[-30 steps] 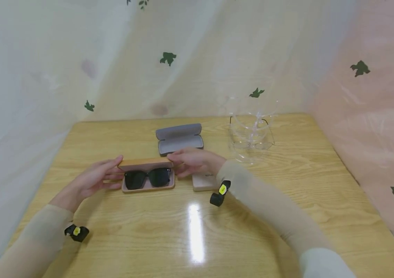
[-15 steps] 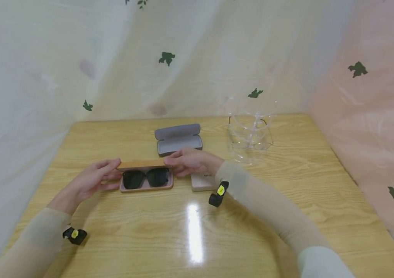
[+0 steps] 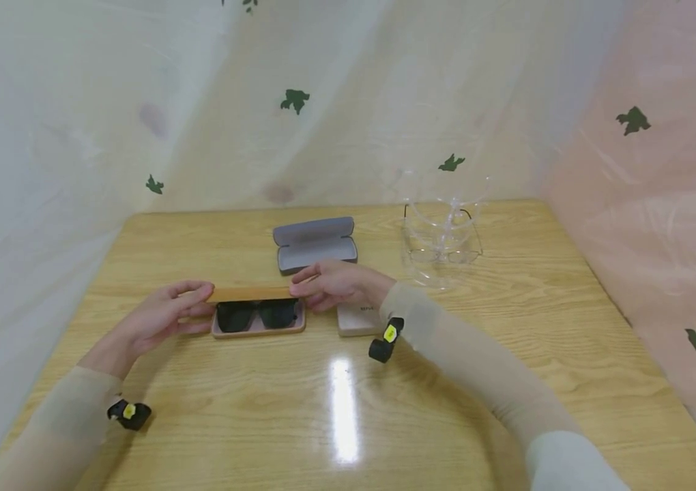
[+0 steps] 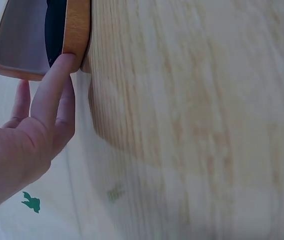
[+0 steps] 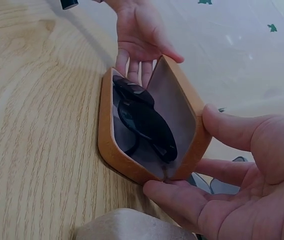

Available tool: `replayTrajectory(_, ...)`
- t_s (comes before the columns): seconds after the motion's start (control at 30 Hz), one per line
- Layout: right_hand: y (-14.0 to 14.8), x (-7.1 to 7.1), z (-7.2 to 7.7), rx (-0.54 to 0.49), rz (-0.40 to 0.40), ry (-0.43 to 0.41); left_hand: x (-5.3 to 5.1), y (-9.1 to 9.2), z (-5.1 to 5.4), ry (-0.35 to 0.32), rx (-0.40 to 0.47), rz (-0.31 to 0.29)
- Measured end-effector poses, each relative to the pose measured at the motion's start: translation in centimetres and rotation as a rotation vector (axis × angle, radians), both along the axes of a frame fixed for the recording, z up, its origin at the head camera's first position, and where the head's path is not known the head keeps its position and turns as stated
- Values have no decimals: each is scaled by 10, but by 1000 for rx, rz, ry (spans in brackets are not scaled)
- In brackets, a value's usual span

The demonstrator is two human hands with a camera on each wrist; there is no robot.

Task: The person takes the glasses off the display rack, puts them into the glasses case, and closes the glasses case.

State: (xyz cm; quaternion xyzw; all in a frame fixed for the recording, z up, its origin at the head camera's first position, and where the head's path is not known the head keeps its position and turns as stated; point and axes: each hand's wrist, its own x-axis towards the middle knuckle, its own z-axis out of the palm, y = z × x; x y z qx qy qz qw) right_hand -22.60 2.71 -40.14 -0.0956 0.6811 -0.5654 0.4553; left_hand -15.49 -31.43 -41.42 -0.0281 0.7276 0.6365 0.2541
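Observation:
A tan eyeglass case (image 3: 251, 294) lies on the table with its lid partly lowered over a pair of black sunglasses (image 3: 278, 314). In the right wrist view, the dark lenses (image 5: 149, 122) rest against the case's pale lining. My left hand (image 3: 154, 318) holds the case's left end, the thumb on the lid edge and fingers around the end. At the right end, my right hand (image 3: 340, 284) grips with the thumb (image 5: 232, 127) on the lid and a finger by the hinge side. Part of the sunglasses is hidden beneath the lid.
Behind the hands stands an open grey eyeglass case (image 3: 317, 249). A whitish case (image 3: 357, 322) with lettering lies partly under the right wrist. At the back right, a clear display stand (image 3: 446, 232) bears wire-framed glasses (image 3: 463, 256). Draped cloth (image 3: 348, 136) encloses the table.
The tan case's lid has tilted further down over the sunglasses, hiding their upper edge. Both hands have stayed at the case's ends, moving slightly with the lid.

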Motion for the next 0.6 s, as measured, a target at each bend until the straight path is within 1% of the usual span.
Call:
replayTrajectory(0.07, 0, 0, 1, 6, 20, 10, 0, -2, -1, 8, 15, -11)
replayTrajectory(0.13, 0, 1, 2, 27, 40, 40, 1, -4, -3, 17, 32, -21)
replayTrajectory(0.2, -1, 2, 0, 59, 56, 91, 3, -4, -5, 29, 38, -27)
replayTrajectory(0.27, -3, 5, -3, 125, 83, 187, 5, -4, -7, 47, 16, -38)
replayTrajectory(0.4, -11, 11, -9, 228, 145, 414, 8, 1, -12, 60, -77, -44)
replayTrajectory(0.43, -13, 12, -10, 240, 152, 450, 8, 2, -13, 60, -95, -43)
replayTrajectory(0.5, -16, 14, -10, 245, 154, 491, 9, 4, -15, 57, -116, -32)
replayTrajectory(0.6, -18, 15, -10, 256, 140, 486, 9, 4, -15, 55, -119, -22)
